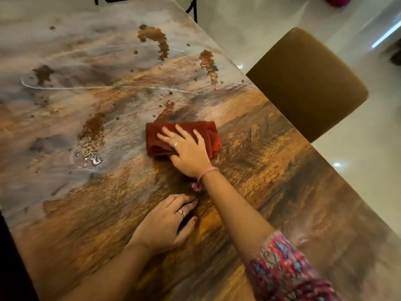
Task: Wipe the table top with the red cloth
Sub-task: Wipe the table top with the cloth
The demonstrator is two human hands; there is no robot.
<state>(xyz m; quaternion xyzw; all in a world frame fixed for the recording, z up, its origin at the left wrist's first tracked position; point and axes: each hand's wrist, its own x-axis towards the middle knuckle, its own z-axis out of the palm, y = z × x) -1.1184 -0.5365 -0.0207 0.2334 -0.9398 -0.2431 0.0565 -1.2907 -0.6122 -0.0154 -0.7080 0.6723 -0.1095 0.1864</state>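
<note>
The folded red cloth (156, 135) lies on the glossy brown and grey table top (271, 170), near its middle. My right hand (187, 152) presses flat on the cloth with fingers spread, covering its right half. My left hand (167, 222) rests palm down on the bare table, nearer to me, holding nothing. Brown wet spills mark the table: one patch (92, 135) left of the cloth, a curved trail (157, 40) farther back, another streak (209, 64) near the right edge, and a small smear (167, 109) just beyond the cloth.
A brown upholstered chair (308, 83) stands against the table's right edge. Pale glossy floor (368, 148) lies to the right. Dark chair legs (193, 7) show past the far end. A dark edge (8, 257) runs along the table's left side.
</note>
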